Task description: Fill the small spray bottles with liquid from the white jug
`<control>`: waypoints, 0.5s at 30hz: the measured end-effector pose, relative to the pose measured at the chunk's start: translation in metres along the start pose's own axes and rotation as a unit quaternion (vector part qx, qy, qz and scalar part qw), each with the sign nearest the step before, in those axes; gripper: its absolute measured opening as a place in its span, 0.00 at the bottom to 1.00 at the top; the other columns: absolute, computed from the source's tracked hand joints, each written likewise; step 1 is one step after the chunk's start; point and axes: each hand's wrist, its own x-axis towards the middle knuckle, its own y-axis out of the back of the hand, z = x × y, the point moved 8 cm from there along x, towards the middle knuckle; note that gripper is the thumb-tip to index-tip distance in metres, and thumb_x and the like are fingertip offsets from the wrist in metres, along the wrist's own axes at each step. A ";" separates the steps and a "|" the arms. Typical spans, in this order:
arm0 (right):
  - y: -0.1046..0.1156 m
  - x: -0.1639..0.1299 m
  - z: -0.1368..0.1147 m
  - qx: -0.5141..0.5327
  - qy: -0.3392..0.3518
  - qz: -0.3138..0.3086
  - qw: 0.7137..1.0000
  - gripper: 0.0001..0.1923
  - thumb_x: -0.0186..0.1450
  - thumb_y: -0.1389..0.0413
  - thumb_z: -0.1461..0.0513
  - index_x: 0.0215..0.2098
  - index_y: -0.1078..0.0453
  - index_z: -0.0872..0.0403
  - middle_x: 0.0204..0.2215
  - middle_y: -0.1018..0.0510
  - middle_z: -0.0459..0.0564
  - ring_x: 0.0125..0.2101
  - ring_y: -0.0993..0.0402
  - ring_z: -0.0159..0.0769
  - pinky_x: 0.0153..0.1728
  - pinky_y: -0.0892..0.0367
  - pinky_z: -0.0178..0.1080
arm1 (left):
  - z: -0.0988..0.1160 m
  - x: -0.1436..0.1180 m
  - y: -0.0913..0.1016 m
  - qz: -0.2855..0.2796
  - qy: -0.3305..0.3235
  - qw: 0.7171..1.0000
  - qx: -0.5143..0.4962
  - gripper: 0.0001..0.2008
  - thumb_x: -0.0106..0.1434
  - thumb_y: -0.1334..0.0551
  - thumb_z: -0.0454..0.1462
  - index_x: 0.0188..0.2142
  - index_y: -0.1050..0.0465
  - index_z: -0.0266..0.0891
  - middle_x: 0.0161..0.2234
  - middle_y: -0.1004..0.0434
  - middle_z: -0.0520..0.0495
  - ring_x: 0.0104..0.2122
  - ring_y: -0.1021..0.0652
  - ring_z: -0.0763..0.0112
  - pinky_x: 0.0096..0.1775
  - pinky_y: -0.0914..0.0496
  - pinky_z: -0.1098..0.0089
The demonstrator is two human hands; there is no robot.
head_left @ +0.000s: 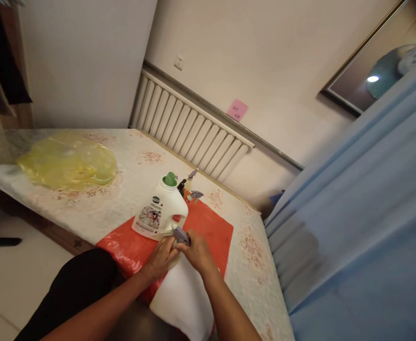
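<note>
My left hand (pixel 162 257) and my right hand (pixel 198 252) meet over a red plastic bag (pixel 211 225) on the bed, both closed around a small grey spray-trigger head (pixel 181 235). What lies under the hands is hidden. Just behind them stands a white detergent jug (pixel 161 210) with a green cap and a printed label. Beyond the jug lie a dark bottle with an orange part (pixel 181 187) and another grey spray head (pixel 195 194). A white cloth or bag (pixel 182 296) lies below my hands, near my lap.
The bed has a floral cream cover (pixel 137 163). A yellow plastic bag (pixel 67 161) lies at its far left. A white radiator (pixel 190 128) runs along the wall, with a pink note (pixel 237 109) above. Blue curtain (pixel 364 199) fills the right. Floor shows lower left.
</note>
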 end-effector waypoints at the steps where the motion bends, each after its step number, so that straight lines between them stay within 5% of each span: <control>1: 0.003 0.001 0.000 0.012 0.013 -0.005 1.000 0.14 0.59 0.36 0.60 0.43 0.27 0.53 0.31 0.19 0.45 0.30 0.24 0.35 0.30 0.37 0.32 | 0.001 0.000 0.000 -0.002 -0.003 1.000 -0.001 0.06 0.66 0.47 0.39 0.37 0.34 0.42 0.35 0.28 0.47 0.37 0.26 0.62 0.40 0.30 0.61; 4: 0.010 0.003 -0.004 0.033 0.037 -0.007 0.999 0.22 0.59 0.37 0.64 0.52 0.31 0.51 0.37 0.19 0.45 0.34 0.24 0.32 0.35 0.35 0.30 | 0.001 0.000 0.000 -0.005 -0.009 1.000 0.000 0.07 0.67 0.47 0.40 0.39 0.33 0.41 0.35 0.28 0.47 0.37 0.27 0.62 0.41 0.30 0.61; 9: 0.010 -0.002 -0.017 0.016 0.037 0.003 0.999 0.06 0.63 0.43 0.67 0.37 0.27 0.52 0.31 0.21 0.44 0.33 0.26 0.33 0.35 0.38 0.31 | 0.001 -0.001 0.000 0.007 -0.007 1.000 0.010 0.07 0.67 0.47 0.39 0.37 0.33 0.41 0.34 0.29 0.45 0.37 0.27 0.60 0.41 0.30 0.59; 15: 0.006 -0.004 -0.020 -0.029 -0.032 0.038 0.998 0.03 0.63 0.46 0.65 0.34 0.30 0.54 0.26 0.23 0.49 0.28 0.28 0.39 0.28 0.42 0.36 | 0.001 -0.001 -0.002 0.013 -0.015 1.000 0.007 0.10 0.67 0.49 0.37 0.45 0.34 0.39 0.39 0.27 0.41 0.40 0.27 0.59 0.45 0.30 0.55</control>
